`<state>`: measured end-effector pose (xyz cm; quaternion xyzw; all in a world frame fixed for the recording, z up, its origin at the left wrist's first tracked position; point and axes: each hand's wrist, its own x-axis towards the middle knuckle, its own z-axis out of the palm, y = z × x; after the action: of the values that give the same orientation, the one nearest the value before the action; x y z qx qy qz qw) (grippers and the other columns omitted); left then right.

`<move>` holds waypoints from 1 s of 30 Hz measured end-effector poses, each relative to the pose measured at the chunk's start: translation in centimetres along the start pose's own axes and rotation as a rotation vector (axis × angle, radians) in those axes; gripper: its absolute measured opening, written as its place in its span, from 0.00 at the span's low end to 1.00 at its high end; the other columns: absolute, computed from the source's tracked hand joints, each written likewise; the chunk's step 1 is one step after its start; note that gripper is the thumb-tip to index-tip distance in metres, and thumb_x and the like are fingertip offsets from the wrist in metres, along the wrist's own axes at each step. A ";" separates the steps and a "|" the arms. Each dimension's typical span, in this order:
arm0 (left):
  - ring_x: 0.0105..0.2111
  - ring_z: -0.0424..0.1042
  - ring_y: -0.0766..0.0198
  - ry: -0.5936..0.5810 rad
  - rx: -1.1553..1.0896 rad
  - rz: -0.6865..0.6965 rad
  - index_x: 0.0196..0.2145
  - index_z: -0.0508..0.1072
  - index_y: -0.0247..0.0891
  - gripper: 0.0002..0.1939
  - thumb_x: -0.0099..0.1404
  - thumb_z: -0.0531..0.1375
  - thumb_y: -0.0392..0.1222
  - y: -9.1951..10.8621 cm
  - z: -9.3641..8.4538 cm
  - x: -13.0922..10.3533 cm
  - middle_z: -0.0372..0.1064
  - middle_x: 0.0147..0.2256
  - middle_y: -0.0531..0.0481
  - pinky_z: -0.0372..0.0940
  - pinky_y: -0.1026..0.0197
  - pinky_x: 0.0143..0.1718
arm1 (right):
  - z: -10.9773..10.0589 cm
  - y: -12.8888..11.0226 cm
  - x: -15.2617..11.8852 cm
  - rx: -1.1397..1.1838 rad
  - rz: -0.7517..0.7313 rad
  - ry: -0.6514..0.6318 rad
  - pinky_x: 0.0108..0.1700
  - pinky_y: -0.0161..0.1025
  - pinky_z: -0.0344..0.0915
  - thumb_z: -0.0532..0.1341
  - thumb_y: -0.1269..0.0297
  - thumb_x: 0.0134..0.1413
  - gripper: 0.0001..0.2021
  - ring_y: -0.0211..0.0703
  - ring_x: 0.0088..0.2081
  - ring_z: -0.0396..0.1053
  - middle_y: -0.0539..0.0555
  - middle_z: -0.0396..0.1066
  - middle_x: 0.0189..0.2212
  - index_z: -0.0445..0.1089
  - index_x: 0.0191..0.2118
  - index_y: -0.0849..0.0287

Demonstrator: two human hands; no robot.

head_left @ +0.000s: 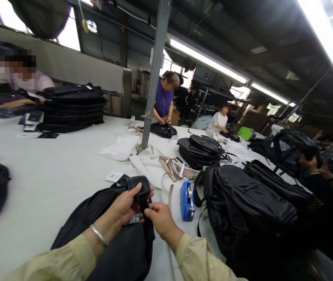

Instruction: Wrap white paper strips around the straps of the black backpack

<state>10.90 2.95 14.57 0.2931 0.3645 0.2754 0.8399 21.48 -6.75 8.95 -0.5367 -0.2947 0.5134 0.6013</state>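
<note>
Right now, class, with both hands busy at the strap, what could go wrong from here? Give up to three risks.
The black strap, held by the left hand and right hand, might end up twisted.

The blue tape dispenser sits near the right hand, so a sideways swing could knock it.

The white tag lies by the top of the bag and might get creased if the bag shifts.

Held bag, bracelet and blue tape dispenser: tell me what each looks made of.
Held bag: probably woven synthetic fabric; the panel is dark, soft and low in sheen.
Bracelet: apparently polished, silver-coloured metal; it shines brightly.
Blue tape dispenser: smooth, rigid body, evenly coloured; likely plastic, though painted metal is possible.
</note>
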 end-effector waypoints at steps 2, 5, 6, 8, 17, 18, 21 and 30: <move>0.24 0.76 0.57 -0.031 0.013 -0.025 0.43 0.76 0.23 0.19 0.69 0.59 0.46 0.5 0.4 -0.1 0.78 0.36 0.30 0.66 0.63 0.18 | 0.5 -1.2 0.6 0.004 -0.044 0.013 0.31 0.39 0.68 0.70 0.51 0.40 0.17 0.41 0.24 0.71 0.51 0.75 0.25 0.71 0.29 0.61; 0.26 0.77 0.56 -0.035 0.014 0.008 0.44 0.76 0.23 0.19 0.70 0.58 0.46 1.5 1.2 -0.1 0.78 0.38 0.30 0.68 0.62 0.20 | 0.6 -2.2 1.5 -0.004 -0.065 -0.019 0.33 0.40 0.69 0.70 0.50 0.41 0.18 0.42 0.25 0.72 0.51 0.75 0.26 0.72 0.31 0.61; 0.29 0.78 0.55 -0.023 0.012 0.040 0.44 0.75 0.23 0.18 0.70 0.59 0.45 1.9 1.4 -0.1 0.78 0.38 0.30 0.71 0.60 0.24 | 0.4 -2.0 1.6 -0.020 -0.055 -0.040 0.33 0.41 0.70 0.70 0.50 0.41 0.18 0.42 0.26 0.72 0.51 0.75 0.26 0.73 0.32 0.62; 0.33 0.79 0.55 0.004 0.012 0.108 0.45 0.75 0.25 0.15 0.69 0.59 0.42 2.8 1.7 0.0 0.78 0.39 0.32 0.75 0.57 0.32 | -0.5 -0.6 1.5 -0.104 -0.024 -0.070 0.33 0.40 0.70 0.68 0.51 0.44 0.18 0.42 0.27 0.72 0.51 0.75 0.26 0.74 0.34 0.62; 0.23 0.75 0.61 0.076 0.158 0.153 0.39 0.74 0.28 0.07 0.65 0.64 0.36 2.1 1.0 0.0 0.79 0.32 0.35 0.69 0.64 0.20 | -4.7 5.1 -1.1 -0.546 0.040 -0.042 0.29 0.35 0.62 0.67 0.68 0.41 0.02 0.37 0.24 0.63 0.47 0.67 0.19 0.76 0.26 0.61; 0.22 0.75 0.61 0.077 0.183 0.140 0.38 0.74 0.28 0.07 0.65 0.64 0.36 1.8 0.9 -0.2 0.79 0.31 0.36 0.69 0.65 0.19 | -4.8 4.4 -1.1 -0.572 0.030 -0.039 0.31 0.36 0.62 0.68 0.69 0.39 0.04 0.38 0.25 0.65 0.48 0.69 0.21 0.77 0.27 0.60; 0.22 0.75 0.60 0.085 0.239 0.115 0.37 0.74 0.29 0.06 0.65 0.64 0.36 1.2 1.0 -0.9 0.79 0.31 0.36 0.70 0.64 0.19 | -4.0 1.5 -0.6 -0.591 -0.082 -0.095 0.40 0.39 0.66 0.71 0.64 0.39 0.19 0.44 0.37 0.71 0.51 0.76 0.36 0.78 0.43 0.57; 0.25 0.78 0.55 0.237 0.262 0.137 0.37 0.75 0.31 0.07 0.68 0.61 0.39 1.5 -0.2 -2.2 0.80 0.31 0.37 0.72 0.62 0.21 | -0.5 4.9 0.7 -0.320 0.006 -0.265 0.35 0.36 0.66 0.62 0.60 0.52 0.11 0.39 0.27 0.68 0.49 0.72 0.22 0.76 0.25 0.60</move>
<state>9.09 2.52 16.47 0.3896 0.4728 0.3145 0.7251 20.68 -6.76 4.05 -0.5540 -0.4474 0.5278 0.4629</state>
